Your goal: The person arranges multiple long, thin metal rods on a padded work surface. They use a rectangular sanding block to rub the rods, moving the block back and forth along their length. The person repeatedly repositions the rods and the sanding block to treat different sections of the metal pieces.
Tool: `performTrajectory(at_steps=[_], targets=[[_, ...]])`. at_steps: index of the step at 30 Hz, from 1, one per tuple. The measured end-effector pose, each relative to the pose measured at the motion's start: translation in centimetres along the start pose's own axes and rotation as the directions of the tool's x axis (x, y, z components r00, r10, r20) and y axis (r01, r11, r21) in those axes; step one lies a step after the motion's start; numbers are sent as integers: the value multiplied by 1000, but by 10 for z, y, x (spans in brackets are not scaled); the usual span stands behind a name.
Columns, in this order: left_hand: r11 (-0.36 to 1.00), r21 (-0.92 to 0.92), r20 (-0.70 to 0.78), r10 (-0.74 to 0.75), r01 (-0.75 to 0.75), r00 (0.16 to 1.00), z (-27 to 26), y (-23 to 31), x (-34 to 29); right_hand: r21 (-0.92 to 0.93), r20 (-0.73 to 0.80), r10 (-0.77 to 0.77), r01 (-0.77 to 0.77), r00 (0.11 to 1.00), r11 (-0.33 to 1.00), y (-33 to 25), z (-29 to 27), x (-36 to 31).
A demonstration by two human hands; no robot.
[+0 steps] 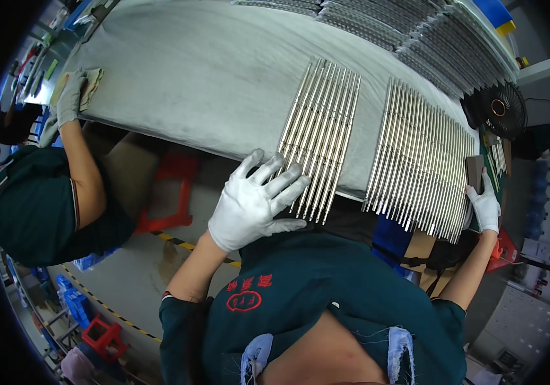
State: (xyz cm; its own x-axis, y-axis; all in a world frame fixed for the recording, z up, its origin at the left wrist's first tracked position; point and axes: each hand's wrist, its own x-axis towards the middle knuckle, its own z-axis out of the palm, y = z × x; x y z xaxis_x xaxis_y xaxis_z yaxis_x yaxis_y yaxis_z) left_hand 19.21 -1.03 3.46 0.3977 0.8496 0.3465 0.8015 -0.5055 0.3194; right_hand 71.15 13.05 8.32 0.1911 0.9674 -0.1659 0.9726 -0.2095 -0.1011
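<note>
My left hand (259,199), in a white glove with greyed fingertips, is open with its fingers spread. Its fingertips lie at the left edge of a smaller group of shiny metal rods (320,141), placed side by side on the grey cloth-covered table. My right hand (485,206), gloved too, grips a dark brown-grey block (475,172) at the right edge of a larger group of similar rods (419,160). The near ends of both groups stick out past the table's front edge. A gap of bare cloth separates the two groups.
Stacked trays of rods (403,42) line the table's far side. A black fan (496,109) stands at the right. On the left, a co-worker's gloved hand (69,99) rests by a folded cloth (93,86). A red stool (175,192) stands below the table edge.
</note>
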Motion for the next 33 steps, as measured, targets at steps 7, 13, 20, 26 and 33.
performTrajectory(at_steps=[7, 13, 20, 26, 33], targets=[[995, 77, 33, 61, -63, 998, 4, -2, 4, 178, -343, -473, 551, 812, 815, -124, -16, -35], [992, 94, 7, 85, -85, 996, 10, -5, 5, 108, -208, -735, 763, 645, 638, -271, 20, -36], [994, 31, 24, 103, -103, 994, 7, -9, 1, -126, -5, -779, 773, 626, 622, -273, 31, -25], [987, 19, 25, 156, -157, 987, 5, -10, 8, -33, -22, -777, 776, 629, 629, -266, 13, -26], [988, -70, -51, 136, -139, 989, -2, 0, 9, -73, 82, -884, 887, 460, 455, -299, 16, -34]])
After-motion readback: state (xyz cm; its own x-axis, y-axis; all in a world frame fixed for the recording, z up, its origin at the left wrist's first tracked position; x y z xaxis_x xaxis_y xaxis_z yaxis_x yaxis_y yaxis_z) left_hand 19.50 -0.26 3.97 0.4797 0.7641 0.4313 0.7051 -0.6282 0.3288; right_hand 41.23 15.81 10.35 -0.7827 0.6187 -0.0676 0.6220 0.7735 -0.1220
